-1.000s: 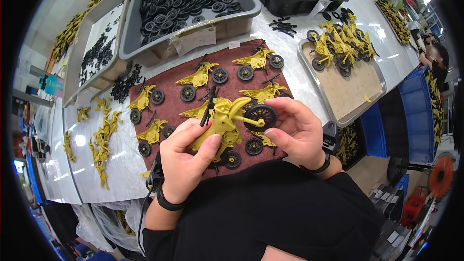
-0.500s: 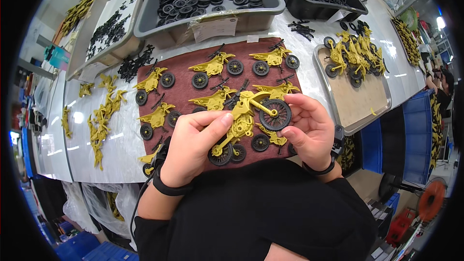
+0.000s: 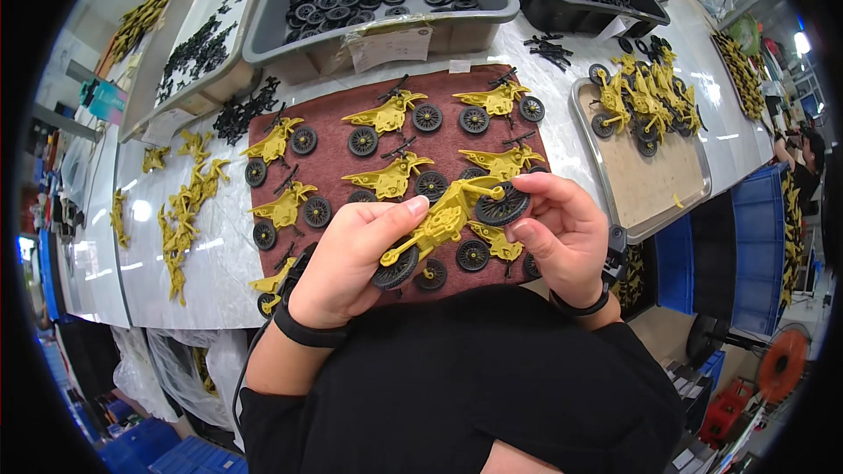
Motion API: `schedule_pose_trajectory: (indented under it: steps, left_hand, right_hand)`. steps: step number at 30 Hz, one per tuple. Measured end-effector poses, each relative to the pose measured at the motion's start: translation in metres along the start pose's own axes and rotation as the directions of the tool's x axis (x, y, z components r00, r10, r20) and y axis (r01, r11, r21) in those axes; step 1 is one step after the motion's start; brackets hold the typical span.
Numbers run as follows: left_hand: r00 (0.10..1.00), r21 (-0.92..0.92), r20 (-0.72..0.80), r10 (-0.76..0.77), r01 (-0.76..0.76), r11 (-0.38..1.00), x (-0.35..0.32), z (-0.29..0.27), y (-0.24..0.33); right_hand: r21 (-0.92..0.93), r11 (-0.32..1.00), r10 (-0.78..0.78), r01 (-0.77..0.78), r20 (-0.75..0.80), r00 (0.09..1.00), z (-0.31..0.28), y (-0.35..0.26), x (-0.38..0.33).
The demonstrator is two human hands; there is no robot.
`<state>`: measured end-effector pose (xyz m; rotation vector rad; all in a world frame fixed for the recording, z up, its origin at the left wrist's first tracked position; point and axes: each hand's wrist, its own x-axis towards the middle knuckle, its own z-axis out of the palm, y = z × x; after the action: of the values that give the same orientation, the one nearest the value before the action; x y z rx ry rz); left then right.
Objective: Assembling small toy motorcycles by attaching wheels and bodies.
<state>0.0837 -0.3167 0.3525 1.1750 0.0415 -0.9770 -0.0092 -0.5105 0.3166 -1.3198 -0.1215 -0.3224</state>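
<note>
A yellow toy motorcycle [image 3: 446, 215] is held tilted above a dark red mat [image 3: 327, 110]. My left hand [image 3: 347, 250] grips its body from the left, thumb on top. At the other end, the thumb and fingers of my right hand [image 3: 566, 233] close on the rim of its black front wheel [image 3: 502, 204], which sits in the yellow fork. The black rear wheel [image 3: 395, 269] hangs low beside my left hand. On the mat stand rows of loose yellow motorcycle bodies, such as this body [image 3: 379, 118], with black wheels and handlebars laid beside them. My hands hide part of the rows.
Behind the mat stands a grey bin [image 3: 470, 31] of black wheels, with a black bin [image 3: 645, 10] of small black parts to its right. A metal tray [image 3: 654, 184] holds a pile of wheeled motorcycles. Loose yellow bodies [image 3: 182, 211] lie left.
The held motorcycle has rolled over in my hands, so its wheels now appear more edge-on and its top faces differently. Both hands have stayed in nearly the same place.
</note>
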Motion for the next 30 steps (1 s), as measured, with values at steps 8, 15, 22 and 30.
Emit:
schedule_pose_trajectory:
  steps: [8,15,22,30]
  left_hand:
    - [0.999,-0.005,0.041,-0.028,0.028,1.0,0.002,-0.005,-0.001]
    - [0.997,0.001,0.017,0.079,-0.079,0.997,0.002,-0.002,-0.006]
    - [0.995,-0.017,0.084,0.06,-0.059,0.998,0.001,-0.007,-0.005]
    - [0.989,0.055,0.097,0.113,-0.119,0.991,0.002,-0.012,-0.009]
  right_hand:
    - [0.006,1.0,-0.001,0.001,0.013,1.0,-0.002,0.001,0.001]
    - [0.024,0.999,0.034,-0.033,-0.04,0.999,0.002,0.0,0.001]
    - [0.037,0.999,0.011,-0.011,0.001,1.0,-0.005,0.002,0.0]
    - [0.072,0.997,-0.031,0.029,0.026,0.999,-0.001,0.002,0.001]
